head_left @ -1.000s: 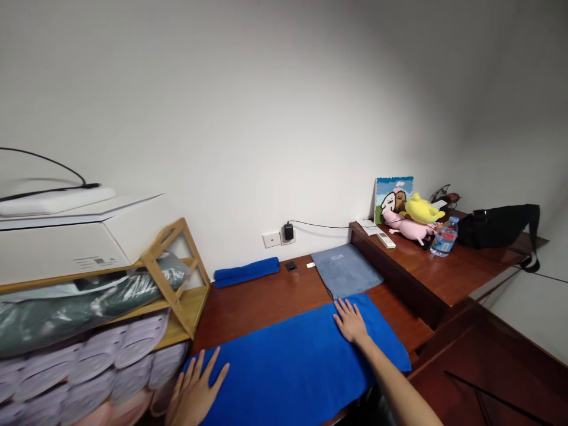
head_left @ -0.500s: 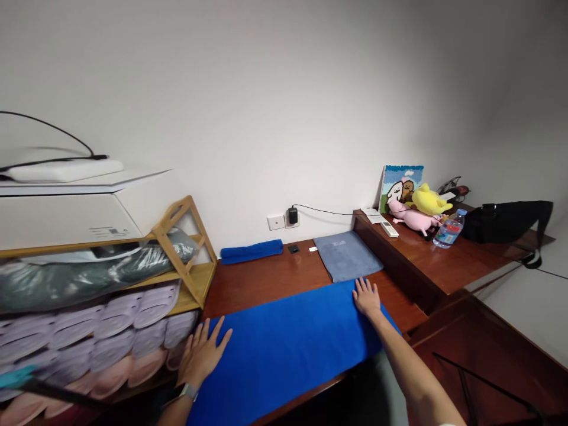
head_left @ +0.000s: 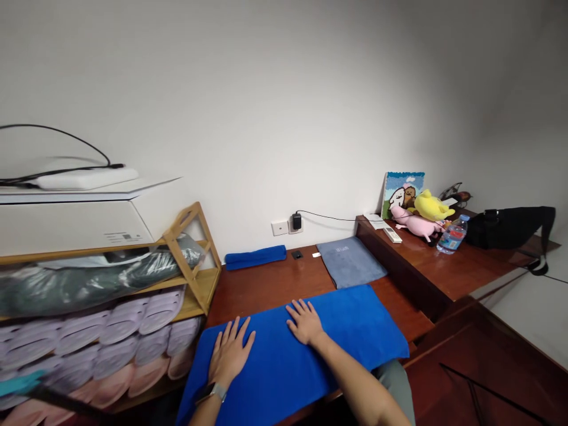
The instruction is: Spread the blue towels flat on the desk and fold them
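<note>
A bright blue towel lies spread across the front of the reddish-brown desk, its near side hanging past the desk's edge. On its left part rests my left hand, flat with fingers spread and a watch on the wrist. My right hand presses flat near the far edge of the cloth, around its middle, fingers apart. Behind the towel, a folded grey-blue cloth lies at the right. A rolled or folded blue cloth sits against the wall at the back left.
Left of the desk stands a wooden rack with several slippers and a white box on top. The raised surface at right holds a water bottle, plush toys, a remote and a black bag. A charger is plugged into the wall.
My right hand has slid left from the towel's right end to its middle. My left hand has shifted right, further onto the cloth. The view has moved slightly.
</note>
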Demonstrator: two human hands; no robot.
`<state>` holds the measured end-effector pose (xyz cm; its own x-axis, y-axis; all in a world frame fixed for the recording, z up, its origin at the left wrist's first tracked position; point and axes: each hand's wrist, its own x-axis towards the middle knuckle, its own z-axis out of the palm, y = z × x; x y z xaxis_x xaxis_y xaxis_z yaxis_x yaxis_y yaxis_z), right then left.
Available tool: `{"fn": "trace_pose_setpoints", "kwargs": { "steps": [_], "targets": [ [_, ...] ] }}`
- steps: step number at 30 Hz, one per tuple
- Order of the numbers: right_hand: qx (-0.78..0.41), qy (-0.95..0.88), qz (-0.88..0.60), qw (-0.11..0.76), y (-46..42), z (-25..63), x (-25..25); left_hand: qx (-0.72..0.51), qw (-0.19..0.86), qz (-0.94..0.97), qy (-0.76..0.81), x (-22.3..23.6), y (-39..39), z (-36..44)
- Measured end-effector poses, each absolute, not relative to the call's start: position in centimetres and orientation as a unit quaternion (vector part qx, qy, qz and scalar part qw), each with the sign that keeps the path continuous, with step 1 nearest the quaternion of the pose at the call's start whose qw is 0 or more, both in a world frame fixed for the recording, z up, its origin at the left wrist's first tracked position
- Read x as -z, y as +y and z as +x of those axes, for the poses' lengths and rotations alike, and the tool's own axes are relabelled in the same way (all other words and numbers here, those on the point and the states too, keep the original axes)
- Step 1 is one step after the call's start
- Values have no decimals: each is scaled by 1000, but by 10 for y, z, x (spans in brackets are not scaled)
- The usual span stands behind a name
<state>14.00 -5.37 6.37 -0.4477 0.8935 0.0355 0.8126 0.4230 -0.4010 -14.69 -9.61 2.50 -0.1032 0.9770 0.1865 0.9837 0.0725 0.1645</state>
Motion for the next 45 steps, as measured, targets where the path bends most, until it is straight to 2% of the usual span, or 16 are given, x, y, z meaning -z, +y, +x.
{"fn": "trace_pose_setpoints", "kwargs": {
  "steps": [9,13,19,25,31,37,40,45],
  "targets": [
    [-69,-679,-729,58,-47,342,-42,137,28,-665,-734,-23,-90,-152],
    [-58,-629,-775,30,-46,396,-35,120,34,-655,-745,-30,-91,-146],
    [-52,-620,-782,35,-46,401,-34,63,53,-655,-752,-67,-71,-142],
    [-39,-630,-774,51,-47,402,-24,56,63,-693,-716,-112,38,-143],
    [-10,-632,-770,86,-44,413,2,83,37,-652,-752,-111,150,-146],
    [-15,-623,-775,104,-43,422,12,163,-1,-610,-776,-107,193,-150],
    [-11,-622,-775,110,-44,423,12,233,-21,-573,-786,-138,210,-153],
    [-6,-626,-770,121,-46,421,12,353,-10,-544,-761,-232,236,-161]
  ]
}}
